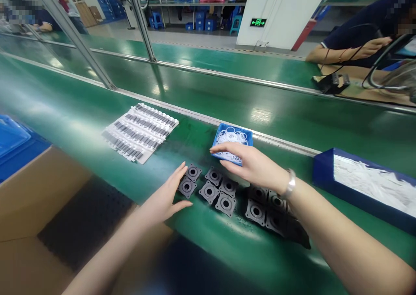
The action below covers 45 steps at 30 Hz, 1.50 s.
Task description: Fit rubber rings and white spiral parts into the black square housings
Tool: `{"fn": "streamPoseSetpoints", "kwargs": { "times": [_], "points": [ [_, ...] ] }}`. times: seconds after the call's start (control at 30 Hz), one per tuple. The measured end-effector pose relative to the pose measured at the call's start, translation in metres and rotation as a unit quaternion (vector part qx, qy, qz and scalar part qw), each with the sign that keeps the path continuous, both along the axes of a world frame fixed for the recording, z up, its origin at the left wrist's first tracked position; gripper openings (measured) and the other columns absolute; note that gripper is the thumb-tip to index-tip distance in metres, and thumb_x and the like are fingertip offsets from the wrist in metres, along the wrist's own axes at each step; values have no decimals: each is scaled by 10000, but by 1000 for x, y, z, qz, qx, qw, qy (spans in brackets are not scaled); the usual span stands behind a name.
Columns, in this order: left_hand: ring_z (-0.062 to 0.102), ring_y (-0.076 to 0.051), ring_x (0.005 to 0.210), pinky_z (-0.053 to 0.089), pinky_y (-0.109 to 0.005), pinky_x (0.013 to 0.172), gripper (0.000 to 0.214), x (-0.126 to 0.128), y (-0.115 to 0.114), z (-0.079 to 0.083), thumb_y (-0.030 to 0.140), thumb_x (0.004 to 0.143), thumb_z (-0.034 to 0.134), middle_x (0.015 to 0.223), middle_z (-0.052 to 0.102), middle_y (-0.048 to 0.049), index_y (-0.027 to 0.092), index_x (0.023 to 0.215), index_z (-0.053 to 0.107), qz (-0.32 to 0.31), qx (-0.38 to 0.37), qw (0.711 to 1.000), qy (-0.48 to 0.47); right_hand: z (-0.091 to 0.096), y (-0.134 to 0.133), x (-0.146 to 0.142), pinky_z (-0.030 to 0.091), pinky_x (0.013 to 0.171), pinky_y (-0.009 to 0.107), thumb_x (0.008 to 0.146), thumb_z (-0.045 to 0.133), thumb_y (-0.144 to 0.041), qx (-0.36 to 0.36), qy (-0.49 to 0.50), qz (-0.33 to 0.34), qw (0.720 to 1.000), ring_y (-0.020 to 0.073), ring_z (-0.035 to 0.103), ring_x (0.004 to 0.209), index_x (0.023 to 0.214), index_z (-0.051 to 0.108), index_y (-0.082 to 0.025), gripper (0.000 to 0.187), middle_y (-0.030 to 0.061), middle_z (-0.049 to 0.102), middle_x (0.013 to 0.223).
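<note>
Several dark square parts (221, 208) lie on a green tabletop (195, 130), some hidden behind the right forearm (325, 208). The left hand (173, 188) spreads wide beside them; the right hand (238, 158), also wide, partly blocks a blue tray (216, 135) of white rings (232, 135).

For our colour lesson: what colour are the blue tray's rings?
The rings are white; head view shows them.

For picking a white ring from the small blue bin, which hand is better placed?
Probably the right hand: its fingers are spread over the small blue bin of white rings. The left hand is farther off, beside the leftmost dark parts.
</note>
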<state>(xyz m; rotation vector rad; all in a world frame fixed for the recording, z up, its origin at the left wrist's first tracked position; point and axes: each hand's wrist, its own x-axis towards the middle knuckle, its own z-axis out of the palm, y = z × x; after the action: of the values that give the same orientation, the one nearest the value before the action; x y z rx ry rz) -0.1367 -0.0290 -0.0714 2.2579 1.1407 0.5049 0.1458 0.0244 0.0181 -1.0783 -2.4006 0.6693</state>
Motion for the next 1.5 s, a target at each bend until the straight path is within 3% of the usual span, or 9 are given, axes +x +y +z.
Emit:
{"fn": "streamPoseSetpoints", "kwargs": {
  "times": [0.07,0.13,0.23,0.43,0.63,0.77,0.9,1.1,1.5],
  "points": [
    [179,-341,1478,345,-538,1149,1076,1,12,7,413,771,772,1616,130,-192,267,1555,49,-33,24,999,19,-1,-25,15,486,1039,463,924,546,-324,12,-42,-38,998,247,574,1225,1330,496,-226,421,95,593,1334],
    [153,-364,1478,337,-557,1145,1194,6,25,10,483,670,824,1614,109,-209,262,1557,56,-78,41,996,25,-11,-54,21,464,1059,524,846,650,-486,18,-103,-50,993,312,514,1292,1438,381,-190,714,159,519,1412],
    [223,-372,1463,384,-538,1120,1219,20,38,8,519,651,819,1607,137,-220,259,1558,47,-125,42,991,20,-34,-87,17,366,1118,603,747,733,-557,61,-165,-58,983,378,413,1364,1495,264,-99,995,242,431,1463],
    [282,-391,1439,358,-568,1128,1169,44,41,12,629,648,779,1560,265,-226,201,1546,164,-130,84,986,66,-52,-86,11,362,1147,538,816,702,-421,70,-180,-73,979,334,449,1339,1480,273,-61,869,233,452,1440],
    [285,-353,1425,314,-525,1166,1091,61,37,22,658,678,742,1522,358,-185,165,1521,254,-180,111,975,76,-37,-82,29,336,1164,540,799,712,-493,53,-144,-42,987,316,411,1379,1493,240,-94,929,218,432,1469],
    [267,-362,1419,302,-540,1156,1103,76,26,23,681,676,725,1526,373,-155,153,1521,251,-157,116,975,106,-28,-106,66,310,1173,556,824,664,-541,50,-150,-109,981,311,354,1416,1520,209,-162,914,171,397,1509],
    [329,-370,1365,297,-596,1116,1073,93,19,31,700,665,713,1520,399,-111,208,1513,277,-133,100,975,145,-46,-135,93,274,1166,588,817,638,-603,51,-195,-171,965,334,274,1448,1532,207,-196,929,130,375,1534],
    [370,-353,1327,268,-625,1101,909,116,12,31,628,729,700,1484,458,-86,240,1475,354,-114,88,974,173,-74,-146,93,220,1156,578,869,559,-604,76,-192,-194,959,321,282,1435,1516,263,-216,810,82,397,1531],
    [367,-388,1357,42,-746,1118,962,131,11,23,739,699,656,1457,498,-103,236,1467,370,-124,63,981,135,-62,-136,114,231,1141,505,858,592,-589,89,-183,-161,966,310,293,1410,1502,292,-189,816,85,365,1538]
  ]
}}
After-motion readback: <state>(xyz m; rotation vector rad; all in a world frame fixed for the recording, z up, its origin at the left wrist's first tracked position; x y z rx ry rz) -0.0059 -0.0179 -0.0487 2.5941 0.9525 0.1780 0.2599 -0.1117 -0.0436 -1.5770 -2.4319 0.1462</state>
